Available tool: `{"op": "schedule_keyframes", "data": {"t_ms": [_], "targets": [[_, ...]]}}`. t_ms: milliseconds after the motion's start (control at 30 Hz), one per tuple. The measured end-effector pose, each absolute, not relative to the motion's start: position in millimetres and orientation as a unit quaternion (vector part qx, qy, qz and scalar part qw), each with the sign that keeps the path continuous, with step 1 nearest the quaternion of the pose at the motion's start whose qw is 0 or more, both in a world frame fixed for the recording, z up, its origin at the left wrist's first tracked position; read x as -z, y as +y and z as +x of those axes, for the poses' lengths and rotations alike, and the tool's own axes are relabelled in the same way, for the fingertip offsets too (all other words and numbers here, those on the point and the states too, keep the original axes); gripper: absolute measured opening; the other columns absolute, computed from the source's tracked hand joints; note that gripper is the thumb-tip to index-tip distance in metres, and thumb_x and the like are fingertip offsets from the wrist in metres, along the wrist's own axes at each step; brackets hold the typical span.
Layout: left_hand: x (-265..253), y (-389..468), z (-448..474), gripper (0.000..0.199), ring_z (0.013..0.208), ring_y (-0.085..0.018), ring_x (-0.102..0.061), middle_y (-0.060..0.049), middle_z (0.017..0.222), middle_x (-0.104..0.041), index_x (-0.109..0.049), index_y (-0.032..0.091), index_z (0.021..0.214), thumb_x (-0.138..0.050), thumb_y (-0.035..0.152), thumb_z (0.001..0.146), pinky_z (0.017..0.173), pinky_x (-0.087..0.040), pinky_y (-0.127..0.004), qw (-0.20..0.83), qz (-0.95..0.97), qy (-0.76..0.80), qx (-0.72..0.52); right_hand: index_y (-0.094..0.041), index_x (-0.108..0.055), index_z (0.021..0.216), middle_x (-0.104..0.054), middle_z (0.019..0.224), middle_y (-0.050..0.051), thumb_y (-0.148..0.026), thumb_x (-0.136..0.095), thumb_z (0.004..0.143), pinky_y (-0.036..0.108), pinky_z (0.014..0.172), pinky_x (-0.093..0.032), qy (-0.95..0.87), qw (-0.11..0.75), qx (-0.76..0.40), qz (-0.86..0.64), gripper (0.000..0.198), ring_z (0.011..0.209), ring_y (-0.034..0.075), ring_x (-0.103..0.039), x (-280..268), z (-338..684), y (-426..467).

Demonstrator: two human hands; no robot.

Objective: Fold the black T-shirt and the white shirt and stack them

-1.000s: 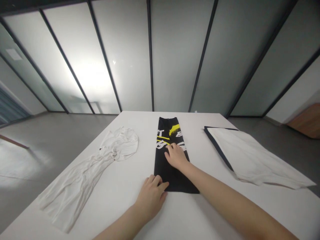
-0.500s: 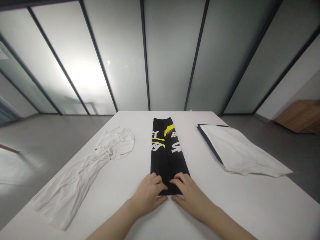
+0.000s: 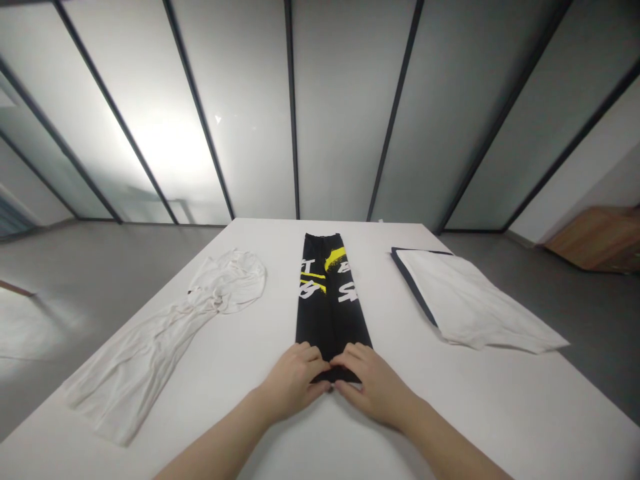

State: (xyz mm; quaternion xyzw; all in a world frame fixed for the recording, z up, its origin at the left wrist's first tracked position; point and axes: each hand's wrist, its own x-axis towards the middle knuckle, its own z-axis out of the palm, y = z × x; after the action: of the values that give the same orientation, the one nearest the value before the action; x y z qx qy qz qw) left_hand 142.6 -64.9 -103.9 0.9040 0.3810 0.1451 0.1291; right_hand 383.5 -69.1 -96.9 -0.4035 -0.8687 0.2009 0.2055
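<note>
A black garment (image 3: 327, 320) with white lettering and yellow streaks lies in a long, narrow strip down the middle of the table. I cannot tell what kind of garment it is. At its near end my left hand (image 3: 295, 380) has curled fingers on the cloth and the thumb at the bottom edge. My right hand (image 3: 373, 383) grips the same end from the right in a like way. The fingertips of both hands almost meet over the cloth, hiding part of the near end.
On the left of the white table (image 3: 280, 320) lies a crumpled, twisted white garment (image 3: 185, 333). To the right, flat white cloth (image 3: 480, 303) rests on a dark cloth (image 3: 413, 283), a corner reaching the table's edge. Frosted glass panels (image 3: 345, 113) stand behind.
My hands have drawn closer together at the near end of the black garment. The view has shifted slightly. The other cloths lie as before.
</note>
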Motion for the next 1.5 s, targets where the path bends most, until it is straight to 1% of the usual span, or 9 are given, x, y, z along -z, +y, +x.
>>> {"op": "schedule_keyframes", "data": {"t_ms": [233,533,700,800,933,1067,1167,1367,1500], "targets": [[102,-67,142,0.032,0.096,-0.023,-0.061,-0.004,0.104,-0.069,-0.074,0.027,0.126,-0.076,0.032,0.095,0.083,-0.048,-0.037,0.144,0.902,0.377,-0.152,-0.022,-0.070,0.079,-0.066,0.085,0.001,-0.016,-0.072,0.091,0.035,0.079,-0.043,-0.873,0.161,-0.186,-0.421,0.014,0.086,0.020,-0.059,97,393,-63],[86,-66,137,0.046,0.101,-0.030,-0.063,-0.010,0.107,-0.072,-0.071,0.020,0.135,-0.069,0.046,0.097,0.089,-0.048,-0.043,0.131,0.888,0.417,-0.141,-0.022,-0.075,0.113,-0.069,0.110,0.006,-0.021,-0.070,0.096,0.037,0.092,-0.048,-0.851,0.210,-0.165,-0.452,0.018,0.102,0.023,-0.063,98,392,-56],[71,-71,123,0.030,0.068,-0.021,-0.064,-0.003,0.074,-0.072,-0.081,0.023,0.096,-0.062,0.045,0.100,0.066,-0.045,-0.032,0.233,0.908,0.334,-0.098,-0.024,-0.078,0.090,-0.074,0.088,0.001,-0.023,-0.067,0.097,0.029,0.075,-0.047,-0.894,0.141,-0.210,-0.371,0.013,0.083,0.018,-0.068,88,381,-72],[71,-73,118,0.044,0.055,-0.015,-0.061,-0.001,0.063,-0.070,-0.078,0.022,0.077,-0.053,0.045,0.105,0.058,-0.044,-0.028,0.349,0.889,0.284,-0.089,-0.025,-0.079,0.086,-0.075,0.079,-0.001,-0.025,-0.068,0.097,0.026,0.070,-0.046,-0.913,0.139,-0.242,-0.299,0.015,0.073,0.015,-0.067,86,377,-79],[80,-64,117,0.037,0.108,-0.024,-0.072,-0.008,0.114,-0.080,-0.078,0.023,0.119,-0.047,0.040,0.109,0.097,-0.054,-0.036,0.265,0.872,0.357,-0.202,-0.023,-0.078,0.106,-0.078,0.103,0.005,-0.025,-0.058,0.102,0.033,0.089,-0.053,-0.882,0.235,-0.177,-0.367,0.021,0.099,0.021,-0.071,97,382,-70],[87,-57,115,0.048,0.153,-0.034,-0.042,-0.010,0.158,-0.056,-0.063,0.027,0.148,-0.060,0.042,0.102,0.126,-0.031,-0.057,0.163,0.885,0.403,-0.163,-0.024,-0.068,0.139,-0.059,0.153,0.012,-0.027,-0.059,0.101,0.050,0.118,-0.042,-0.854,0.232,-0.108,-0.452,0.039,0.143,0.031,-0.051,110,388,-59],[83,-60,112,0.056,0.147,-0.036,-0.049,-0.014,0.158,-0.056,-0.065,0.025,0.147,-0.068,0.049,0.097,0.124,-0.034,-0.057,0.174,0.897,0.386,-0.126,-0.025,-0.072,0.133,-0.062,0.148,0.013,-0.030,-0.064,0.099,0.049,0.113,-0.046,-0.853,0.175,-0.114,-0.479,0.036,0.136,0.032,-0.057,106,387,-61],[69,-63,114,0.038,0.104,-0.027,-0.073,-0.009,0.114,-0.079,-0.076,0.024,0.122,-0.059,0.050,0.101,0.096,-0.055,-0.039,0.261,0.903,0.307,-0.150,-0.024,-0.077,0.095,-0.076,0.091,0.003,-0.036,-0.051,0.108,0.034,0.085,-0.053,-0.852,0.167,-0.179,-0.462,0.031,0.089,0.021,-0.070,88,383,-63],[78,-59,117,0.038,0.128,-0.028,-0.065,-0.011,0.135,-0.073,-0.068,0.025,0.136,-0.049,0.039,0.107,0.114,-0.046,-0.046,0.224,0.892,0.341,-0.195,-0.021,-0.074,0.124,-0.075,0.126,0.010,-0.034,-0.045,0.109,0.041,0.104,-0.050,-0.830,0.252,-0.148,-0.475,0.035,0.120,0.025,-0.067,103,389,-51]]}}
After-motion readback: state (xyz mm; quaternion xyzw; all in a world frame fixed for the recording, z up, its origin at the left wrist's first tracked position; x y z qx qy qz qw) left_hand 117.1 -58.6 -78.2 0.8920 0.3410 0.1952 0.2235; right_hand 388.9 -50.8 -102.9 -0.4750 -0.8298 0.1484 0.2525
